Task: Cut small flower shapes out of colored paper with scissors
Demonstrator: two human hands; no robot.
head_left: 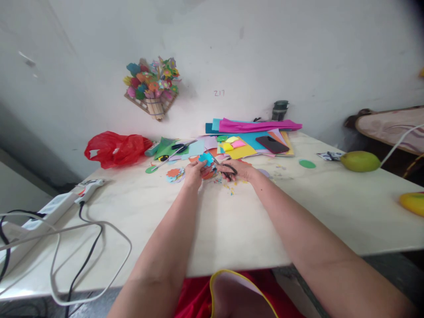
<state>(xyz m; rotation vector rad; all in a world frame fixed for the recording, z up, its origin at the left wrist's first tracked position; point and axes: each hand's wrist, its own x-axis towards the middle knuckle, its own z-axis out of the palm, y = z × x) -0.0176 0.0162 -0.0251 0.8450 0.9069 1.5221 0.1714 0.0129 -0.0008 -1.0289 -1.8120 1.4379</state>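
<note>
My left hand (194, 173) pinches a blue paper flower (206, 159) with scalloped edges, held above the table. Just to its right, my right hand (236, 170) is closed around the dark handles of a pair of scissors (228, 170). The blades point up and left, close to the flower; whether they touch it I cannot tell. Beneath and around both hands lie small coloured paper scraps (231, 190). A pile of cut paper flowers (175, 174), orange on top of pale blue, rests left of my left hand.
Behind are a second pair of scissors (181, 146), coloured paper sheets (243, 151), a phone (272, 144) and a pink roll (258, 126). A red plastic bag (115, 148) and power strip (54, 207) with loose cables are left. A green mango (360, 161) lies right.
</note>
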